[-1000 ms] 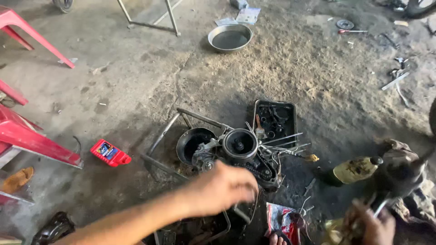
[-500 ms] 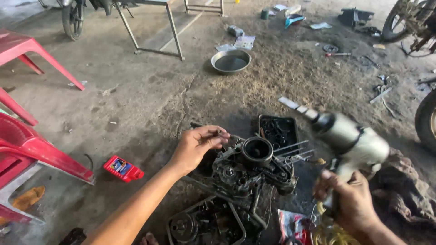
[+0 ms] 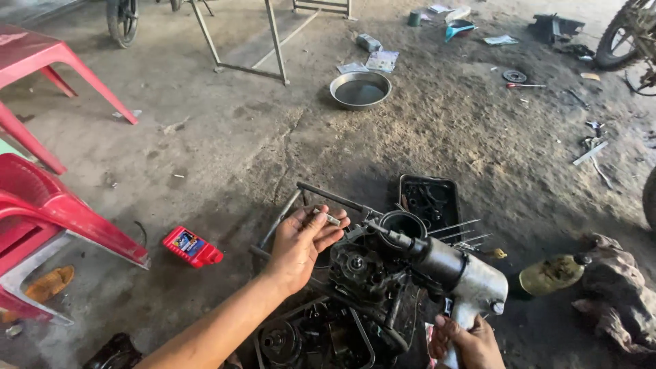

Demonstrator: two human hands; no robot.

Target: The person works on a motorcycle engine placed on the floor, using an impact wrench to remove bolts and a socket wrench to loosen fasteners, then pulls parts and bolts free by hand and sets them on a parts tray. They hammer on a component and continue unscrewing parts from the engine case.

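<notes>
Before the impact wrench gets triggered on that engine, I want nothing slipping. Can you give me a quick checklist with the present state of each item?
1. Right hand grips the impact wrench handle: ok.
2. Wrench nose is at the engine block: ok; seated on a fastener: cannot tell.
3. Left hand off the wrench nose: ok, though close beside it.
4. Small bolt held in the left fingers: ok.
5. Parts tray behind the engine, apart from the wrench: ok.
6. Engine steady on its frame: cannot tell.
</notes>
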